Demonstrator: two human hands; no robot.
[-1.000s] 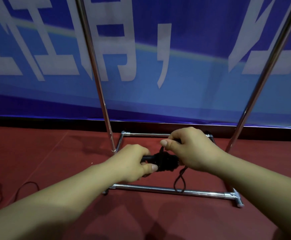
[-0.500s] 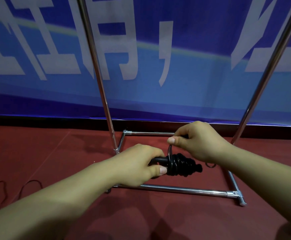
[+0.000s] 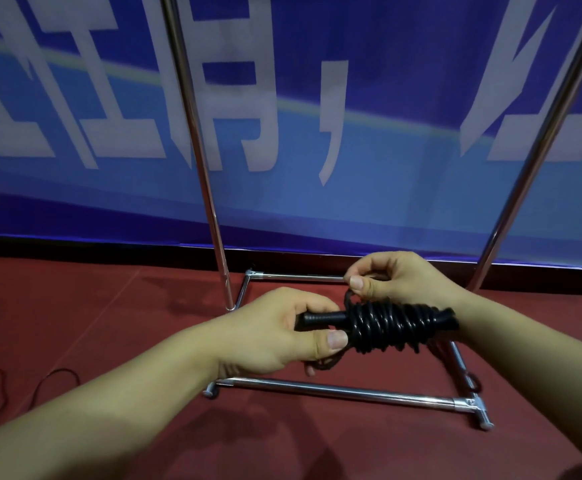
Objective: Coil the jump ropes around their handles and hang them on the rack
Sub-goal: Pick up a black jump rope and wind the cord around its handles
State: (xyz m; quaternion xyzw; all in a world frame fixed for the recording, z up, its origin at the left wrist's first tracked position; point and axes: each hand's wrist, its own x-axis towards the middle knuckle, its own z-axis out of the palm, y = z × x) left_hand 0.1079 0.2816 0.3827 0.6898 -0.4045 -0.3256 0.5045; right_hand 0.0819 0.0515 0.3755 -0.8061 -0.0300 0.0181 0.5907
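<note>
A black jump rope point(image 3: 391, 325) lies wound in tight coils round its black handles, held level above the floor. My left hand point(image 3: 275, 332) grips the bare handle end on the left, thumb on the underside. My right hand point(image 3: 397, 277) is above the coil and pinches the rope's loose end between thumb and finger. A short loop of rope hangs under my left hand. The chrome rack point(image 3: 338, 393) stands just behind, its two uprights rising out of view; its top bar is hidden.
The rack's base frame rests on red carpet point(image 3: 75, 306). A blue banner point(image 3: 317, 116) with white characters covers the wall behind. Another dark rope point(image 3: 50, 379) lies on the floor at the far left.
The dangling loop of rope has been wound onto the handles, so the coil is thicker. Both hands have drawn nearer with the bundle, and my right hand has lifted the rope end above the coil.
</note>
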